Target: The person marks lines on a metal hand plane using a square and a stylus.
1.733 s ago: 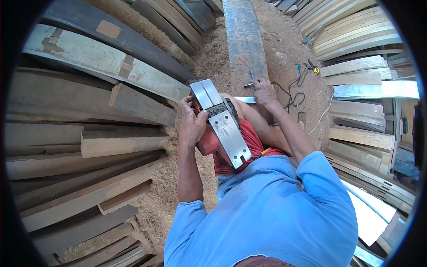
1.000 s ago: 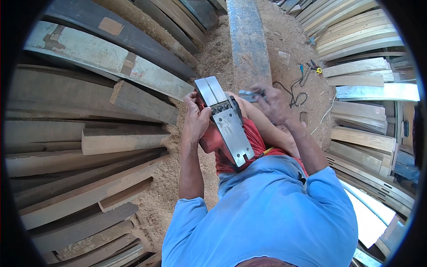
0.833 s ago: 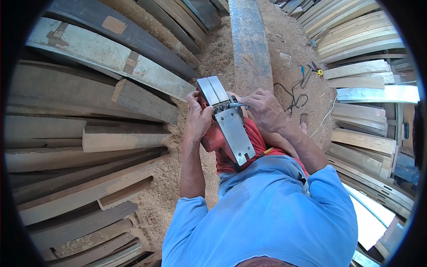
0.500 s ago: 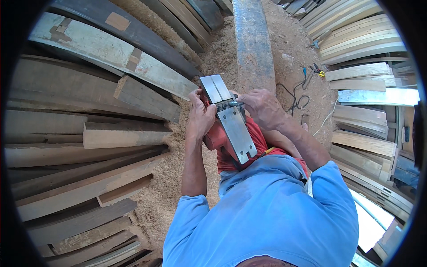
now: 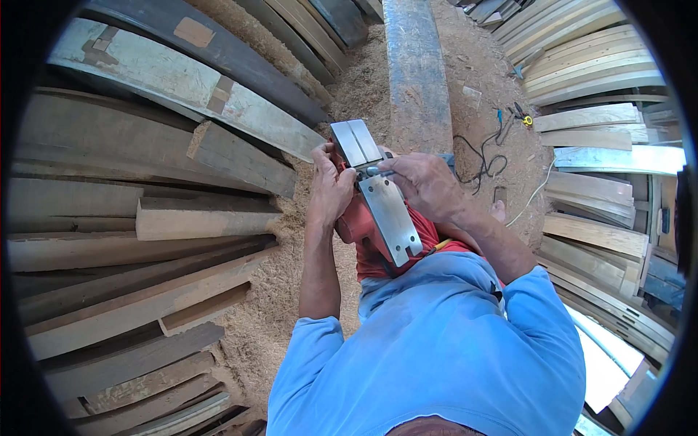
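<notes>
A red electric hand planer (image 5: 389,218) rests sole-up on my lap, its two metal sole plates facing me. My left hand (image 5: 333,187) is closed round its left side, thumb by the gap between the plates. My right hand (image 5: 427,187) pinches a small, rounded metal tool (image 5: 374,171), perhaps a wrench, at the cutter gap. Its far end and the cutter block are mostly hidden by my fingers and thumb. On my lap, just right of the planer, lies a thin yellow item (image 5: 438,247), too small to name.
Stacked timber (image 5: 196,219) fills the left; more boards (image 5: 582,225) line the right. Ahead stretches a long, worn plank (image 5: 416,80). Sawdust and shavings (image 5: 243,341) cover the floor. A dark cable (image 5: 481,163) and a yellow-and-black tool (image 5: 523,116) lie to the right.
My right hand has shifted slightly left and down, bringing the metal tool further over the cutter gap. The left hand keeps its grip on the planer.
</notes>
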`<state>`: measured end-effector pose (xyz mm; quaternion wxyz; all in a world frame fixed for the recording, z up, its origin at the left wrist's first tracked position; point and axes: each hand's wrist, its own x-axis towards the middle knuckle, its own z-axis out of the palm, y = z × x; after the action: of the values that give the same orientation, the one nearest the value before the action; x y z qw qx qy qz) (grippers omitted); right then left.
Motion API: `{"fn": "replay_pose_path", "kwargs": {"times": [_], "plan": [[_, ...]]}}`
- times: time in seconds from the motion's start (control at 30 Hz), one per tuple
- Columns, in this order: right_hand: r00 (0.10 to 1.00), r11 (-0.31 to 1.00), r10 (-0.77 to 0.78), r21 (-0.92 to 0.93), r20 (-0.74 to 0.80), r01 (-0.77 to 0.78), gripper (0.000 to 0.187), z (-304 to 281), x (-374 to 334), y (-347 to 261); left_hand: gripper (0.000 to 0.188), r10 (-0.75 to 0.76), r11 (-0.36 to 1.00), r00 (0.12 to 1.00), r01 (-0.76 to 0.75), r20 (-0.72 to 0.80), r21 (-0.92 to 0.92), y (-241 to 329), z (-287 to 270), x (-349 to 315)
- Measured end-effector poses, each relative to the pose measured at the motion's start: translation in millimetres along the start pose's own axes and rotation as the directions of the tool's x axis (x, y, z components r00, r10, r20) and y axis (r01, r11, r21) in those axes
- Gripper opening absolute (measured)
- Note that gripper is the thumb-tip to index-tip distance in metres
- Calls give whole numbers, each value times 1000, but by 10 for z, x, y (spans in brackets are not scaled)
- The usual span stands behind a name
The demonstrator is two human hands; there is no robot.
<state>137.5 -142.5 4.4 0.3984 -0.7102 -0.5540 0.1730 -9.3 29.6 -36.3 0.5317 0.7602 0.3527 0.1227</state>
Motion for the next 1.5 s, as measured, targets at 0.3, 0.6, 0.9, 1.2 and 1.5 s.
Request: {"fn": "replay_pose_path", "kwargs": {"times": [0.3, 0.6, 0.9, 1.2, 1.5], "plan": [[954, 943, -293, -146, 62, 300, 29, 59, 100, -7, 63, 3, 1000, 1000, -3, 0, 15, -18, -24, 0], [944, 947, 214, 185, 252, -264, 24, 63, 220, -29, 64, 12, 999, 1000, -12, 1, 32, -32, -3, 3], [995, 991, 56, 119, 77, -65, 25, 24, 91, 13, 63, 7, 1000, 1000, -7, 7, 16, -103, -5, 9], [932, 914, -355, -181, 76, 363, 31, 110, 137, 103, 62, 45, 998, 999, -45, 10, 33, -76, -4, 29], [839, 621, 396, 564, 374, -545, 22, 184, 144, 61, 63, 37, 999, 999, -37, 3, 1, -84, -1, 13]]}}
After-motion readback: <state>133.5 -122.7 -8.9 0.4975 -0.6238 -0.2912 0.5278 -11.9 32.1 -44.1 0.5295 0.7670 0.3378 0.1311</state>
